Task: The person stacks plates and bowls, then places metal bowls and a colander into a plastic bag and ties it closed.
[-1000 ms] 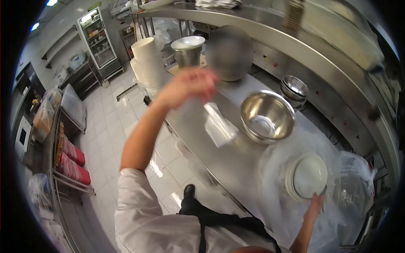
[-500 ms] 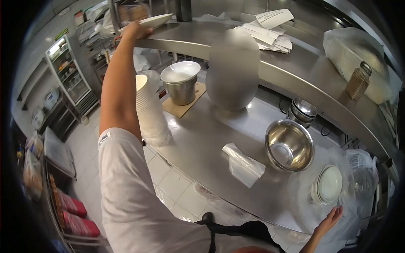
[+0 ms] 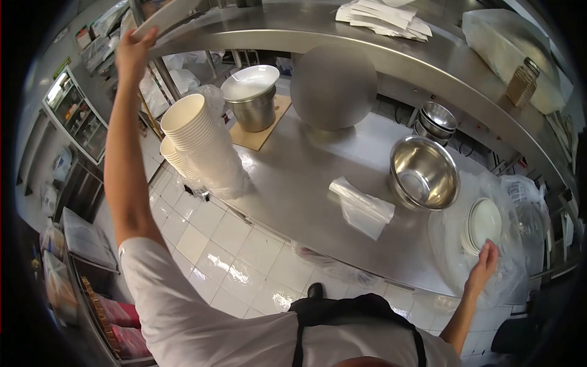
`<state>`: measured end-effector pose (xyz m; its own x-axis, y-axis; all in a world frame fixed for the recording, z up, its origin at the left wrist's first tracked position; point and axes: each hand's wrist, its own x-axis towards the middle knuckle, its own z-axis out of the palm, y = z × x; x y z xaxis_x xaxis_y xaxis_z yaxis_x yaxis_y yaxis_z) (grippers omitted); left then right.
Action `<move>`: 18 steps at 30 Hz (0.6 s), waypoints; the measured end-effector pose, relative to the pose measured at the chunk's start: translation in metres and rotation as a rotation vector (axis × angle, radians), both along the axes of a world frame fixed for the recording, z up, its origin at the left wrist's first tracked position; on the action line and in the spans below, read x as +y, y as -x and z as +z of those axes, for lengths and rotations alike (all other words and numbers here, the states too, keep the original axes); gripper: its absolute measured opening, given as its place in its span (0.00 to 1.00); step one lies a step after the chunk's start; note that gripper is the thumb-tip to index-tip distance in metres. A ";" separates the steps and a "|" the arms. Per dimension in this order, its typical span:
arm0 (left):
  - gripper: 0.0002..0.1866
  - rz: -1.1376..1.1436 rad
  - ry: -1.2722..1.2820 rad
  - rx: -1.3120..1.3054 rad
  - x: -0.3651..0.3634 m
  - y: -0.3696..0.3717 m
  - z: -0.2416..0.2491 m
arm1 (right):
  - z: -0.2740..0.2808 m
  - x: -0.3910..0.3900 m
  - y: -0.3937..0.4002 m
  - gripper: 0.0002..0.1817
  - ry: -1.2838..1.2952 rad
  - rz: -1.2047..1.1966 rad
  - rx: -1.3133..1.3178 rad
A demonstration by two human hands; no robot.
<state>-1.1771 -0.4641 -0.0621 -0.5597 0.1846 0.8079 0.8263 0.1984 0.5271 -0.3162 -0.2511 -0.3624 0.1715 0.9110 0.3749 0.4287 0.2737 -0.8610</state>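
Observation:
My left hand, raised at the upper left, is closed on the edge of a white plate at the end of the steel shelf. The plate is tilted and partly cut off by the top of the view. At the lower right, my right hand has its fingers stretched out and holds nothing. Its fingertips are right at the near rim of a small stack of white plates, which sits on clear plastic on the steel table.
A steel mixing bowl and folded plastic bags lie mid-table. Tall stacks of paper cups stand left, beside a pot topped by a white bowl. The overhead shelf holds papers and a glass shaker.
My left hand has moved left along the shelf with the white plate, which tilts more. My right hand has come up to the plate stack. The head view has shifted downward.

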 end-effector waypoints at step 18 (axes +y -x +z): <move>0.11 -0.432 -0.096 -0.227 -0.190 -0.466 -0.260 | 0.010 -0.055 0.079 0.34 0.741 1.383 0.641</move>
<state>-0.7108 -0.6541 -0.3225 -0.6123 0.3695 0.6990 0.6844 -0.1950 0.7026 -0.3953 -0.3065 -0.3527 -0.9008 0.4337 0.0218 -0.2117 -0.3946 -0.8941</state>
